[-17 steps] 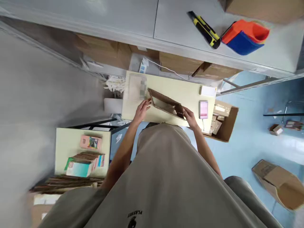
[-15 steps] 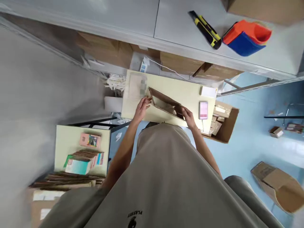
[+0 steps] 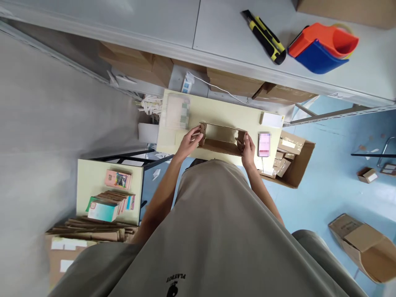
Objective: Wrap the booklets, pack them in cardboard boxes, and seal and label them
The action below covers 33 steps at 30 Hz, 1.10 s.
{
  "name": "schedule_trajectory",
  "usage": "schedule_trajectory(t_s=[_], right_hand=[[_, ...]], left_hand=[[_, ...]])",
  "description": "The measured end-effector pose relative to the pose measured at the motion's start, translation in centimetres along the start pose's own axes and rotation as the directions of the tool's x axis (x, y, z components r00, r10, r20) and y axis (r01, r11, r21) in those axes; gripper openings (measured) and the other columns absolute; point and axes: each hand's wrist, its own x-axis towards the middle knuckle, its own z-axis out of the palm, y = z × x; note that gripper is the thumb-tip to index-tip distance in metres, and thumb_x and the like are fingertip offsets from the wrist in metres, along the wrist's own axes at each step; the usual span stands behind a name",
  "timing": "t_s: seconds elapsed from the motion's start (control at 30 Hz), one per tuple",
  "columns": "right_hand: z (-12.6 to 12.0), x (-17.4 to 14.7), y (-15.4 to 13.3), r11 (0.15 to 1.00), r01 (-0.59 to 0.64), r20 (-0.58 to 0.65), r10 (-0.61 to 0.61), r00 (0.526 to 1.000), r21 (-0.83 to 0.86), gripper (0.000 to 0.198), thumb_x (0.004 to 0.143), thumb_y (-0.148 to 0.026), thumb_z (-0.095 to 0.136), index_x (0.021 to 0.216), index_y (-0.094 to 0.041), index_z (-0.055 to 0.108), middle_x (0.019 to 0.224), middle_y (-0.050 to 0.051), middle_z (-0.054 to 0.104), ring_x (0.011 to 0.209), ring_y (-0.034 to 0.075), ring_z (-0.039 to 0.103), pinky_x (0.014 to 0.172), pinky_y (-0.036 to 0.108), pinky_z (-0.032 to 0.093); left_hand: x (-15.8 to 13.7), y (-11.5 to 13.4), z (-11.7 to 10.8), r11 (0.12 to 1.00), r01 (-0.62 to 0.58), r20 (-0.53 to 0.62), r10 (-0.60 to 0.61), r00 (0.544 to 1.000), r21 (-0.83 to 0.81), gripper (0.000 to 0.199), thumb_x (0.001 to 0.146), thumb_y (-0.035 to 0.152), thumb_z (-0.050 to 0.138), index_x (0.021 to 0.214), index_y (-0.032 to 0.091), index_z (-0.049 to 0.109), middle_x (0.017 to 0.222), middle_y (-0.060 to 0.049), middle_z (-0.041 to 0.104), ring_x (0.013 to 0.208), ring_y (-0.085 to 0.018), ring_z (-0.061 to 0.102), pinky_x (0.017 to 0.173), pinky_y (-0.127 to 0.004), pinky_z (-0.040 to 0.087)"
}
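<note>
A small brown cardboard box (image 3: 223, 146) is held over the near edge of the pale yellow table (image 3: 198, 113), its open side facing me. My left hand (image 3: 189, 143) grips its left end, with the fingers bent against the end flap. At the right end, my right hand (image 3: 248, 149) pinches the box wall; part of that grip is hidden behind the cardboard. Through the opening a long inner wall shows, with folded flaps at both ends. To the right of the box lies a phone (image 3: 264, 144) with a cable plugged in.
A clear plastic container (image 3: 177, 110) and a white box (image 3: 272, 119) stand on the table. Above, a grey shelf (image 3: 123, 24) carries a utility knife (image 3: 264, 37) and a tape dispenser (image 3: 323, 47). An open carton (image 3: 301, 165) stands right of the table; a side table (image 3: 89, 177) stands left.
The box has gone from a narrow, slanted shape to a wider, squared opening turned toward me. Both hands have stayed at its ends, shifting slightly to the right.
</note>
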Motion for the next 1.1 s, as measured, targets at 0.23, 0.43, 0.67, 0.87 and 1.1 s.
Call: schedule_trajectory(t_s=[0.23,0.43,0.67,0.87,1.1], right_hand=[[-1.0,0.2,-2.0,0.999,-0.016,0.003,0.016,1.000,0.037,0.081,0.098,-0.086,0.076,0.151,-0.025,0.077,0.155,0.014,0.080,0.151,0.037,0.072,0.132,0.057,0.057],[-1.0,1.7,-1.2,0.999,-0.043,0.022,0.043,0.999,0.000,0.097,0.088,-0.092,0.082,0.151,-0.020,0.074,0.151,0.021,0.080,0.144,0.040,0.076,0.125,0.060,0.063],[-2.4,3.1,-1.4,0.975,0.076,0.030,-0.071,0.997,-0.210,0.100,0.090,-0.093,0.080,0.167,-0.031,0.066,0.146,0.016,0.073,0.117,0.033,0.078,0.102,0.056,0.074],[-2.7,3.9,-1.5,0.937,0.143,0.076,-0.125,0.989,-0.319,0.093,0.095,-0.093,0.075,0.163,-0.030,0.071,0.112,0.008,0.070,0.093,0.026,0.071,0.094,0.049,0.072],[-3.1,5.2,-1.7,0.949,0.158,0.116,-0.131,0.985,-0.272,0.087,0.094,-0.094,0.075,0.152,-0.029,0.072,0.093,0.001,0.065,0.082,0.024,0.065,0.084,0.043,0.066]], left_hand=[[1.6,0.0,0.7,0.998,0.049,-0.005,-0.049,0.999,0.038,0.064,0.097,0.064,0.084,0.142,0.020,0.072,0.137,-0.016,0.084,0.118,-0.029,0.083,0.102,-0.044,0.070],[3.1,-0.4,1.6,0.959,0.127,-0.174,-0.084,0.981,0.255,0.035,0.093,0.036,0.089,0.121,0.025,0.070,0.123,-0.009,0.085,0.115,-0.028,0.083,0.102,-0.042,0.068],[3.4,0.4,0.6,0.923,-0.020,-0.075,0.053,0.996,0.384,0.076,0.101,0.034,0.086,0.169,0.023,0.055,0.144,-0.016,0.079,0.128,-0.032,0.078,0.112,-0.044,0.065],[2.8,1.1,0.2,0.885,-0.169,0.064,0.157,0.986,0.434,0.077,0.109,0.034,0.076,0.181,0.027,0.049,0.151,-0.017,0.070,0.132,-0.032,0.075,0.118,-0.043,0.063],[2.6,2.3,-1.8,0.987,-0.102,0.217,0.073,0.973,0.123,0.086,0.105,0.053,0.082,0.182,0.034,0.048,0.183,-0.017,0.052,0.160,-0.039,0.063,0.120,-0.048,0.066]])
